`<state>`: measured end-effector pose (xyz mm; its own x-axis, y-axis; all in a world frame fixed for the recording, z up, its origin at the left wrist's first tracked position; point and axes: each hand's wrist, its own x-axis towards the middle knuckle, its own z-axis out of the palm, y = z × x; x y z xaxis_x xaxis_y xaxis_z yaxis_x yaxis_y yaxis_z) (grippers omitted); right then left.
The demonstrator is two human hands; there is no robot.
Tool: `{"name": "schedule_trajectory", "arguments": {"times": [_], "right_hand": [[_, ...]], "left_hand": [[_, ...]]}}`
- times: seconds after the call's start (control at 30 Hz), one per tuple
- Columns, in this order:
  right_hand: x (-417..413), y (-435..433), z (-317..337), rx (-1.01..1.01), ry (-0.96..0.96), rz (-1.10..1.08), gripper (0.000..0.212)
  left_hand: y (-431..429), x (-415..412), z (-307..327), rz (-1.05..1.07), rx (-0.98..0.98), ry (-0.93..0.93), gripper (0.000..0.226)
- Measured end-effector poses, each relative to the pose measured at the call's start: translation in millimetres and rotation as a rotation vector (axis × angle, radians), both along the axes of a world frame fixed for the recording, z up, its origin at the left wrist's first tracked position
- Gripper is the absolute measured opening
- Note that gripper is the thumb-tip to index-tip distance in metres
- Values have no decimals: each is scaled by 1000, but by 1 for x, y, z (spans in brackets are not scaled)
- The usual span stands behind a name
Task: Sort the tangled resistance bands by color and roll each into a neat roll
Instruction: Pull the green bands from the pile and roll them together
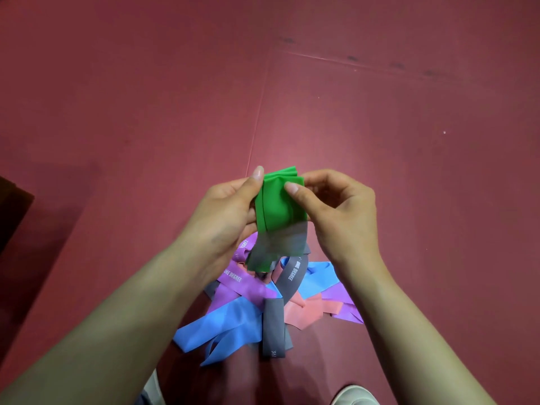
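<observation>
Two hands are seen above a red floor mat (146,112). One green band (277,206) is held up between them. Its left edge is gripped by the left hand (230,209), and its right edge, at 3 o'clock, is pinched by the right hand (342,211). At 6 o'clock below the hands, one tangled pile (263,302) is spread: purple bands (233,276), blue bands (222,325), grey bands (273,325), pink bands (304,314). The number of each cannot be told.
</observation>
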<state>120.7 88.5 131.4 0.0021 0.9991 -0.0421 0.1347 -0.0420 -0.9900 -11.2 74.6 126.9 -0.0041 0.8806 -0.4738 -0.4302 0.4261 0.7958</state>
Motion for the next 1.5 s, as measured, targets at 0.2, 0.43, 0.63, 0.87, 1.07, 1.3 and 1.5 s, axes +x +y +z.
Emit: {"name": "schedule_trajectory", "arguments": {"times": [0.2, 0.43, 0.63, 0.87, 1.07, 1.3, 1.5], "right_hand": [[-2, 0, -2, 6, -19, -4, 18], [-3, -1, -1, -16, 12, 51, 15], [-4, 0, -3, -38, -24, -13, 17], [-3, 0, -3, -55, -42, -57, 10], [-2, 1, -2, -53, -39, -64, 10], [-2, 1, -3, -75, -28, -78, 6], [-2, 0, -2, -52, -11, -63, 11]], "left_hand": [[2, 2, -4, 52, -55, -38, 30], [3, 2, 0, 78, -146, -118, 36], [2, 6, 3, 46, -160, -100, 41], [-3, 9, -1, -46, 40, 65, 34], [-5, 7, -5, -61, 138, 120, 29], [-4, 8, -7, -37, 148, 167, 24], [-5, 8, -4, -6, 127, 90, 20]]}}
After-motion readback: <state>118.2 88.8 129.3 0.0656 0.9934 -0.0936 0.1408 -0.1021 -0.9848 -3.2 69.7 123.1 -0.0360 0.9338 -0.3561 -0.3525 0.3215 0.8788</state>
